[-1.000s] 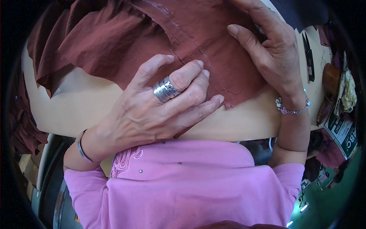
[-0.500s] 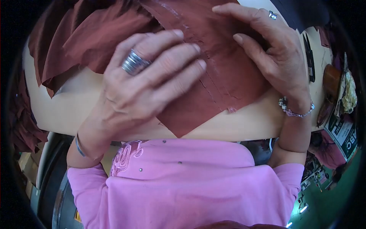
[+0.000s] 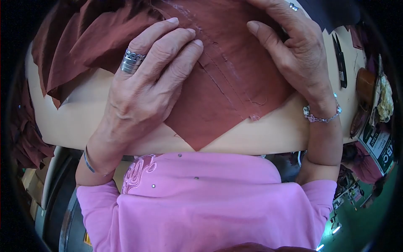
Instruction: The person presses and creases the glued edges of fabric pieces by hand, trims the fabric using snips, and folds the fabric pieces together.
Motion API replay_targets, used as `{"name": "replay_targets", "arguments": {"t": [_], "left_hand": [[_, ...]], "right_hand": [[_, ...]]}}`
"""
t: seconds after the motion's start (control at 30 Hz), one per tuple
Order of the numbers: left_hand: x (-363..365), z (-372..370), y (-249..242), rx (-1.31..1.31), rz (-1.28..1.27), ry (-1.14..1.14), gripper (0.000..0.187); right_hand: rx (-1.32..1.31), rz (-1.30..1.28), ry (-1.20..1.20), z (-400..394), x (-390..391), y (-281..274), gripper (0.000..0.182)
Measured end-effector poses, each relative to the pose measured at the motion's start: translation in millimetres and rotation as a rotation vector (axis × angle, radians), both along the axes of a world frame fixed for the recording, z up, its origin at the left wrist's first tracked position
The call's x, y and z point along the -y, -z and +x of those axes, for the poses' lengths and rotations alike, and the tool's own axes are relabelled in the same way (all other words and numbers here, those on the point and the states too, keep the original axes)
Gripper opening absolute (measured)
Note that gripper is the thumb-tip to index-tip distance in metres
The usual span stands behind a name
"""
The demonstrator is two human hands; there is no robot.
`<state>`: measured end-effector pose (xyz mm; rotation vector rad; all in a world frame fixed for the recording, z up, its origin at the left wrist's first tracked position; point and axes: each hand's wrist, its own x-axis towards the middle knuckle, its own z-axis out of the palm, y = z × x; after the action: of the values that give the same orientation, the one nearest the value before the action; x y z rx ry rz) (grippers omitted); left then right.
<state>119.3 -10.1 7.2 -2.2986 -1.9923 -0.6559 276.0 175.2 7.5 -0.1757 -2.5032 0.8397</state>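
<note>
A rust-brown piece of fabric [image 3: 226,101] lies on the pale table, with a corner pointing toward me. A seam line with loose threads and whitish marks runs diagonally across it. My left hand [image 3: 147,80], wearing rings, rests on the fabric left of the seam, its fingers stretched out and holding nothing. To the right of the seam, my right hand [image 3: 296,54] is over the cloth with thumb and forefinger apart. Its forefinger's tip is cut off by the top edge of the view. More of the brown cloth [image 3: 92,46] lies in folds at the upper left.
The pale table [image 3: 71,122] curves around in front of me. Dark scissors or snips [image 3: 340,63] lie at its right side, near a brown object [image 3: 366,86]. Dark fabric [image 3: 331,12] is at the upper right. A printed box [image 3: 378,147] stands beyond the right edge.
My left hand has slid up and to the left along the fabric, uncovering more of the seam. My right hand has moved slightly upward. The cloth's front corner stays in place.
</note>
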Motion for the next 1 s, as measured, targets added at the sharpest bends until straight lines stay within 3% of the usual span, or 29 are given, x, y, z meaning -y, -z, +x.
{"name": "replay_targets", "arguments": {"t": [0.6,0.77,0.9,1.0], "left_hand": [[-0.5,1.2,-5.4,-0.056,-0.025,0.058,0.047],[2.5,5.2,-3.6,-0.078,0.0,0.103,0.044],[4.3,7.9,-5.6,-0.083,-0.009,0.114,0.039],[6.9,7.1,-3.0,-0.082,-0.007,0.111,0.039]], "right_hand": [[0.159,-0.025,0.101,3.2,-0.3,-5.2,0.035],[0.035,-0.022,0.063,2.4,-1.1,-0.4,0.038],[0.244,-0.14,0.053,7.7,-1.6,-15.2,0.038],[-0.03,-0.086,0.039,-2.1,5.7,-4.2,0.039]]}}
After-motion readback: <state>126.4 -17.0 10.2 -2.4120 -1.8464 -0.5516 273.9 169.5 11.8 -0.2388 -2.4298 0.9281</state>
